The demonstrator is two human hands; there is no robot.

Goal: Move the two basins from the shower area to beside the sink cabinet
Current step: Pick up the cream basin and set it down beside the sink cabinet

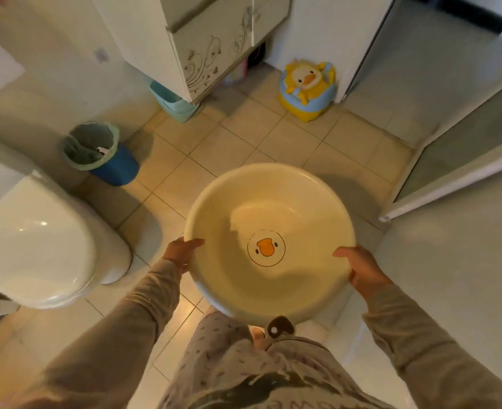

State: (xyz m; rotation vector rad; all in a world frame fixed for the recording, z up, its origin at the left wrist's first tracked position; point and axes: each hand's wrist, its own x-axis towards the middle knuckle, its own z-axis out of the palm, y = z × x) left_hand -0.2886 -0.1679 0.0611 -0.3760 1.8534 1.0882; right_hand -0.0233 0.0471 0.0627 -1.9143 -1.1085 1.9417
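I hold a round cream basin (273, 202) with an orange duck print on its bottom, level above the tiled floor in front of my body. My left hand (181, 253) grips its left rim and my right hand (359, 268) grips its right rim. The basin is empty. A second rim edge shows just under it near my body, so it may be two basins stacked; I cannot tell. The white sink cabinet (202, 51) with swirl decoration stands ahead at the top centre.
A closed white toilet (37, 246) is at the left. A blue bin (99, 152) with a green liner stands beyond it. A teal bin (173, 103) sits beside the cabinet. A yellow duck potty (307, 90) stands at the far wall. The glass shower door frame (450, 187) is at the right.
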